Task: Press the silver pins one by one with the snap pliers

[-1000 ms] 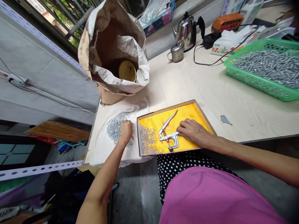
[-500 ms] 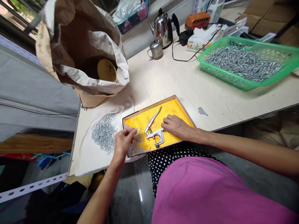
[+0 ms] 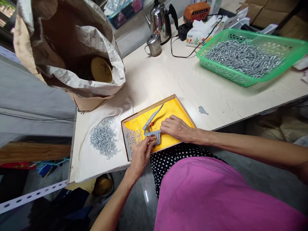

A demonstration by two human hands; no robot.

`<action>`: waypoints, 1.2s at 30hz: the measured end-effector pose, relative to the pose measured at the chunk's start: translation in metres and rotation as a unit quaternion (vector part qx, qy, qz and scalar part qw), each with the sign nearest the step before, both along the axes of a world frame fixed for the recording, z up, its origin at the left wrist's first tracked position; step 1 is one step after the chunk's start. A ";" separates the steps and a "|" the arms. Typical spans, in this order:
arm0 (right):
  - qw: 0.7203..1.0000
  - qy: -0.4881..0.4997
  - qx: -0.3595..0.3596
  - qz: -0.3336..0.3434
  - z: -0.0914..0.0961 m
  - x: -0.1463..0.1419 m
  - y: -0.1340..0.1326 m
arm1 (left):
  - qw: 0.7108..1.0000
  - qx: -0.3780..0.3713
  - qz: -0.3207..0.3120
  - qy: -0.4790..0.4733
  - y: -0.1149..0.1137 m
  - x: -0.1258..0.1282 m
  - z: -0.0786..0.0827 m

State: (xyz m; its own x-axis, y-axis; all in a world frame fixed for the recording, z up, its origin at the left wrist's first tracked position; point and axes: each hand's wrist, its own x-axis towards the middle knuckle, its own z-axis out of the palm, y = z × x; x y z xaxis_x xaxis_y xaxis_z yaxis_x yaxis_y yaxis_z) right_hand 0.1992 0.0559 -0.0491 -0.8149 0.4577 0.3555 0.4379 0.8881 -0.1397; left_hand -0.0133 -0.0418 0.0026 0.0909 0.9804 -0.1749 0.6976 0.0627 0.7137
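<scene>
My right hand (image 3: pixel 178 129) is closed on the end of the grey metal snap pliers (image 3: pixel 154 115), which lie over a shallow tray (image 3: pixel 172 107) with a yellow bottom. Their long upper handle stands apart from the lower part, and a spring shows between them. At the jaw end, my left hand (image 3: pixel 140 155) has thumb and fingers pinched together; whatever they hold is too small and hidden to make out. Loose small metal pins (image 3: pixel 132 137) lie in the tray's left end, beside my left hand.
Left of the tray, a pile of metal pins (image 3: pixel 103 137) lies on white cloth. Behind it stands a big open paper sack (image 3: pixel 96 99). A green basket (image 3: pixel 223 75) of metal pieces is at right; a metal cup (image 3: pixel 154 46) and kettle (image 3: pixel 160 24) stand at the back.
My left hand has moved right, from over the loose pins to the jaw of the pliers. The right hand keeps its hold; the pliers have turned slightly. The whole view has shifted a little.
</scene>
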 end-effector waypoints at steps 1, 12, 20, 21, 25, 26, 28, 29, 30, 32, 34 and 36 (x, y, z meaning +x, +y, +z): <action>1.000 -0.003 -0.004 0.006 -0.002 0.000 0.000 | 0.999 0.001 -0.031 0.035 -0.001 -0.002 0.001; 1.000 -0.015 -0.008 -0.020 0.003 0.008 -0.002 | 0.975 -0.076 0.201 -0.053 -0.004 -0.018 0.004; 0.998 -0.053 -0.012 -0.036 -0.005 0.014 0.001 | 0.964 -0.146 0.200 -0.096 0.019 0.005 -0.022; 0.997 -0.060 -0.020 -0.038 -0.005 0.015 0.001 | 0.962 -0.158 0.198 -0.097 0.020 0.005 -0.022; 0.995 -0.074 -0.055 -0.040 -0.002 0.016 0.002 | 0.953 -0.201 0.192 -0.119 0.023 0.008 -0.018; 0.994 -0.075 -0.063 -0.040 -0.001 0.016 0.002 | 0.951 -0.210 0.189 -0.125 0.024 0.009 -0.016; 0.993 -0.077 -0.078 -0.040 -0.001 0.015 0.001 | 0.949 -0.222 0.182 -0.130 0.026 0.009 -0.016; 0.993 -0.077 -0.083 -0.039 -0.001 0.015 0.001 | 0.949 -0.226 0.178 -0.130 0.027 0.008 -0.016; 0.992 -0.076 -0.088 -0.040 -0.001 0.015 0.001 | 0.949 -0.230 0.174 -0.128 0.028 0.008 -0.016; 0.992 -0.072 -0.096 -0.039 -0.001 0.014 0.001 | 0.949 -0.236 0.169 -0.122 0.030 0.006 -0.017; 0.992 -0.070 -0.102 -0.037 0.000 0.015 0.000 | 0.950 -0.242 0.162 -0.111 0.030 0.006 -0.018; 0.991 -0.071 -0.105 -0.038 0.001 0.016 -0.002 | 0.956 -0.235 0.154 -0.089 0.030 0.007 -0.017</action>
State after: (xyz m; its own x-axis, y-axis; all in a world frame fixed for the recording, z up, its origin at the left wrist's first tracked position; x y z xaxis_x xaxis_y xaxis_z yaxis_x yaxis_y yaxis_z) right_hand 0.2148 0.0544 -0.0478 -0.8107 0.5709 0.1300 0.5304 0.8101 -0.2500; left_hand -0.0059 -0.0118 -0.0145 -0.1193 0.7824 -0.6112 0.4640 0.5882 0.6624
